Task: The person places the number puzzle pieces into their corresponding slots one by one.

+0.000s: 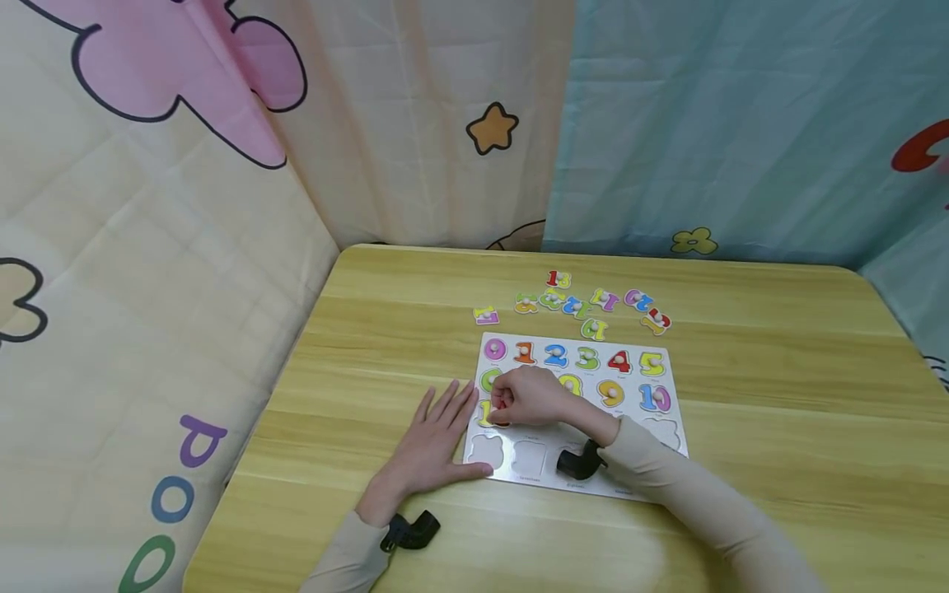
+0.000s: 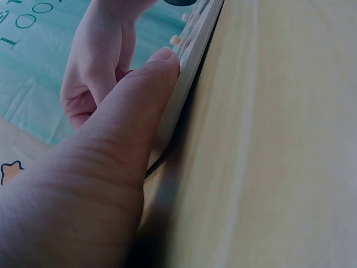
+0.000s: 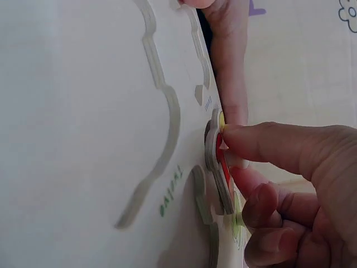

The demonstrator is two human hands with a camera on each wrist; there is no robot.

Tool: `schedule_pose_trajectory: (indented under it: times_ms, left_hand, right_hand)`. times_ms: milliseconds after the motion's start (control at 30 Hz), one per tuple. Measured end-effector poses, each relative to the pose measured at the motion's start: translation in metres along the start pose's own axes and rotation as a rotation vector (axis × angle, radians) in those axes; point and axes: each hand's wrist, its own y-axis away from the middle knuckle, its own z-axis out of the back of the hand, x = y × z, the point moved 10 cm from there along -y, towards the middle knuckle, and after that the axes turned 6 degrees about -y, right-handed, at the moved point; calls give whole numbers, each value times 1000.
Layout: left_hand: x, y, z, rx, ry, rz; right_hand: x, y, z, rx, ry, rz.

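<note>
A white number puzzle board (image 1: 549, 473) lies on the table, with knobbed number pieces in its upper two rows. My right hand (image 1: 535, 395) reaches over its left part and pinches a yellow-and-red number piece (image 3: 219, 162) between thumb and fingers. In the right wrist view this piece stands tilted at its recess, close to the printed word "twelve". My left hand (image 1: 430, 449) lies with fingers spread along the board's left edge, the thumb (image 2: 164, 61) on the near corner. Under the right hand, part of the second row is hidden.
Several loose two-digit pieces lie beyond the board, among them a red-and-yellow 13 (image 1: 558, 280) and a yellow-and-purple piece (image 1: 486, 315). Bare recesses (image 1: 487, 450) show in the board's near rows. Patterned curtains (image 1: 445, 165) hang behind the wooden table (image 1: 778, 371).
</note>
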Motion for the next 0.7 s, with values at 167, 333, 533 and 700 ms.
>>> schedule_pose_trajectory:
  times_ms: [167,333,533,700]
  left_hand:
    - [-1,1,1,-11,-20,-8]
    - [0,1,0,-15,-21,-7]
    - [1,1,-2,-4,-14,-4]
    - [0,1,-1,-3,-12,-5]
  right_hand:
    - [2,-2,-3,-8,14,-32]
    - [3,-3,-6,-4,31,-44]
    - [2,-3,-5,-2,46,-58]
    - [2,-2,-6,-5,56,-56]
